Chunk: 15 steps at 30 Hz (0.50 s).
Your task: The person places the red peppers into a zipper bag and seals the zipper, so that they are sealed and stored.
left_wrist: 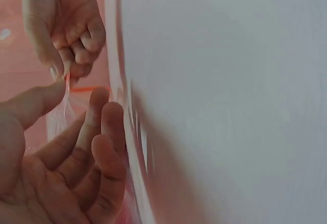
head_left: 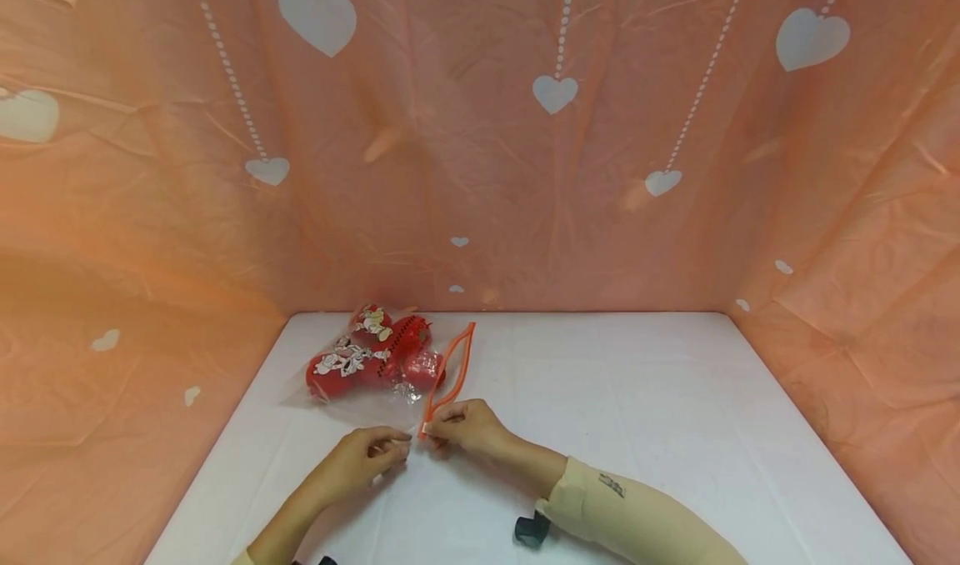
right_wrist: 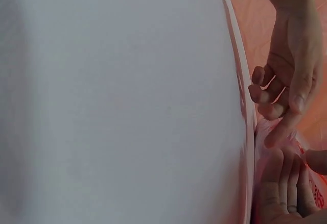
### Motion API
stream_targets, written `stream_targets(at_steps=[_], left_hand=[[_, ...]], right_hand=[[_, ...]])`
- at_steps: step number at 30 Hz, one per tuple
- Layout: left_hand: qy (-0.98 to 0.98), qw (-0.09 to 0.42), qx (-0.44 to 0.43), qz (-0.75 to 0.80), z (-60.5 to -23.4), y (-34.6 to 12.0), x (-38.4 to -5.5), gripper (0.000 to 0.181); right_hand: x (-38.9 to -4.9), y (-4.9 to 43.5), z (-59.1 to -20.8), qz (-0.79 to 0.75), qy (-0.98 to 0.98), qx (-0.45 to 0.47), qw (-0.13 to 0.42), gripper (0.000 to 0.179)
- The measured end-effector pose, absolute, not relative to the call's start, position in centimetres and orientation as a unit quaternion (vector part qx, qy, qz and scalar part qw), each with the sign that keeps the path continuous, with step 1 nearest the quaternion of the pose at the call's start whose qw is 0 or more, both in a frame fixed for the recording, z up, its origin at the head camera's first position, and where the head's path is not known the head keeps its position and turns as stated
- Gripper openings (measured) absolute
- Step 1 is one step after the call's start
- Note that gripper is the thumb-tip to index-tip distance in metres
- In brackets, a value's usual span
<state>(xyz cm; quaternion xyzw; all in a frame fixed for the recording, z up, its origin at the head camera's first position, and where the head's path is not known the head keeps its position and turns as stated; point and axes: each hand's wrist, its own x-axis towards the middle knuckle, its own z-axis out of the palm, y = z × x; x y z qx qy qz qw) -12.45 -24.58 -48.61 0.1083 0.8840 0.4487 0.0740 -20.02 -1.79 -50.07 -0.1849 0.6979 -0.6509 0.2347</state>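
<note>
A clear plastic zip bag (head_left: 352,411) lies at the table's back left, with several red things (head_left: 371,365) inside; cartoon prints show on them, but their kind is hard to tell. Its orange zip strip (head_left: 467,352) gapes in a loop toward the far end. At the strip's near end, my right hand (head_left: 468,427) pinches a small whitish slider (head_left: 425,428) between thumb and fingers. My left hand (head_left: 367,461) is just left of that end, fingers loosely bent. In the left wrist view its thumb (left_wrist: 43,101) reaches the bag's corner; whether it touches is unclear.
A white table (head_left: 637,432) stretches right of the bag and hands. Orange curtains with white hearts (head_left: 555,94) enclose the back and both sides. A dark wrist device (head_left: 532,530) shows beneath the right sleeve.
</note>
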Motion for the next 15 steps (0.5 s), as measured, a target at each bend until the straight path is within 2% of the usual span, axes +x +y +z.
stream_targets(at_steps=[9, 15], left_hand=[[0.803, 0.137, 0.062, 0.577, -49.1, -24.0, -12.3, 0.051], [0.749, 0.137, 0.014, 0.648, -49.6, -23.3, -12.2, 0.056]], right_hand=[[-19.9, -2.0, -49.7, -0.673, 0.681, -0.159, 0.24, 0.017], [-19.8, -2.1, -49.5, -0.683, 0.67, -0.149, 0.25, 0.018]])
